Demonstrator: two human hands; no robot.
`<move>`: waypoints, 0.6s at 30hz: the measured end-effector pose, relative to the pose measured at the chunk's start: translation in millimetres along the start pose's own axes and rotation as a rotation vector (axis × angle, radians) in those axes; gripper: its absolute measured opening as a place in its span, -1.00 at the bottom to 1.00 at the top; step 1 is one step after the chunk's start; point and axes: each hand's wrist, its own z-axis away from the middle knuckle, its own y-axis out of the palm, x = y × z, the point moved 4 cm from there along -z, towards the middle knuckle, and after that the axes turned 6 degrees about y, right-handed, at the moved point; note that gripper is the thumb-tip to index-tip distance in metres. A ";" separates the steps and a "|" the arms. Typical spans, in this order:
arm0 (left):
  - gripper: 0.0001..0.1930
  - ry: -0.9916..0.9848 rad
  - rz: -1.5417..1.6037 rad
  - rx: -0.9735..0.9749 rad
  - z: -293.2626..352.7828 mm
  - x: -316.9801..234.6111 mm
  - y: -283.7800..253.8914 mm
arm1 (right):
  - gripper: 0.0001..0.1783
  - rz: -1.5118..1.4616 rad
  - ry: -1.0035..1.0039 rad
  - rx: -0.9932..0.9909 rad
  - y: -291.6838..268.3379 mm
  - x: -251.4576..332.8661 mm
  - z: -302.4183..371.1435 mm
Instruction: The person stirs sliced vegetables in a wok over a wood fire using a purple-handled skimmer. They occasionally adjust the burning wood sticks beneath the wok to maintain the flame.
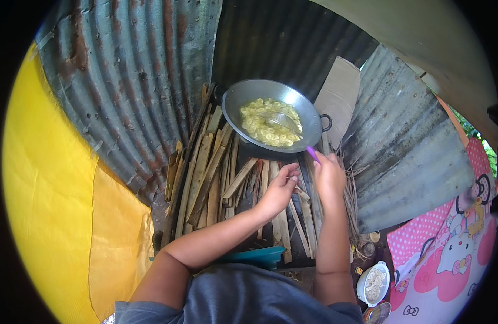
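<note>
A wide metal wok (308, 105) holds bubbling yellowish oil and many thin, round, pale yellow slices (262, 127). The round metal head of a skimmer (281, 119) dips in among the slices. Its purple handle (312, 154) slopes over the wok's near rim into my right hand (330, 177), which is closed around it. My left hand (281, 186) hovers over the firewood, just below the wok and left of my right hand. Its fingers are loosely curled with a gap to the thumb, and I see nothing in them.
Long split sticks of firewood (205, 178) lie under and before the wok. Corrugated metal sheets (124, 65) and a cardboard piece (338, 97) stand around it. A yellow sheet (49, 189) hangs left. At lower right are a white basket (363, 286) with pale contents and a pink patterned cloth (443, 259).
</note>
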 end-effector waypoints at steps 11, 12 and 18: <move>-0.62 -0.026 -0.070 -0.025 4.2 -2.2 -8.5 | -0.68 -0.055 0.125 -0.167 64.8 -42.9 -42.4; -0.61 -0.011 -0.083 -0.040 4.2 -3.4 -9.4 | -0.69 -0.126 0.149 -0.050 72.8 -43.8 -42.7; -0.61 -0.006 -0.096 -0.090 5.1 -10.8 -17.6 | -0.67 -0.479 0.183 0.023 76.9 -49.4 -59.5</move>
